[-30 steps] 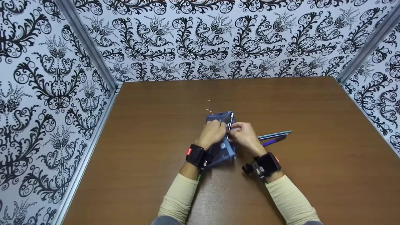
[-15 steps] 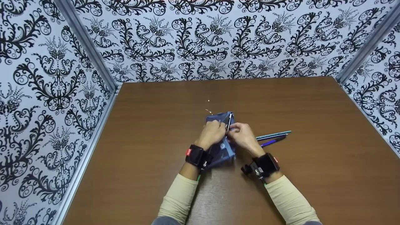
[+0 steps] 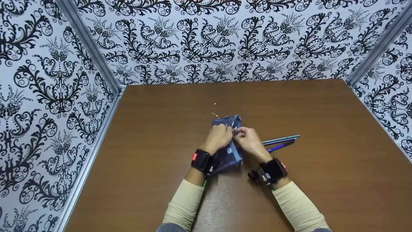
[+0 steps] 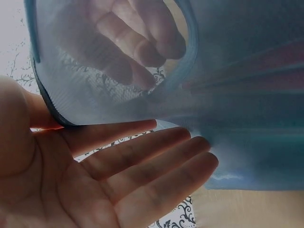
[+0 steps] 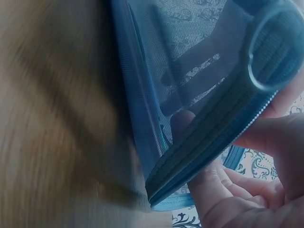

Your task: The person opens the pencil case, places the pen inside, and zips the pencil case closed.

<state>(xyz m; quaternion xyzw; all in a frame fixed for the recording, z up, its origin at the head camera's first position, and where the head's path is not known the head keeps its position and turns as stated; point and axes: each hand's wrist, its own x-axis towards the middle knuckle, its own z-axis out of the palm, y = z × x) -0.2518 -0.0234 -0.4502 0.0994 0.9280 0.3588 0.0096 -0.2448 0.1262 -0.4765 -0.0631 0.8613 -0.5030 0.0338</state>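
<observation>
A blue see-through mesh pencil case with a zip is held up between the two hands. My left hand grips its left side; in the left wrist view the thumb is partly hidden behind the mesh and the fingers lie fairly straight below. My right hand pinches the zip edge near the opening, a fingertip showing through the mesh in the right wrist view. Faint long shapes, one reddish, show inside the case. The pen's upper end is out of sight in the head view.
Right of the right hand lie a teal pencil, a dark pencil beneath it, and a purple pen with a dark end. Small white bits lie behind the case. Patterned walls enclose the brown table.
A pen with a pale end, earlier sticking up at the case's opening by the right fingers, has slid down until it no longer shows. The left hand stays put; the right shifts very slightly.
</observation>
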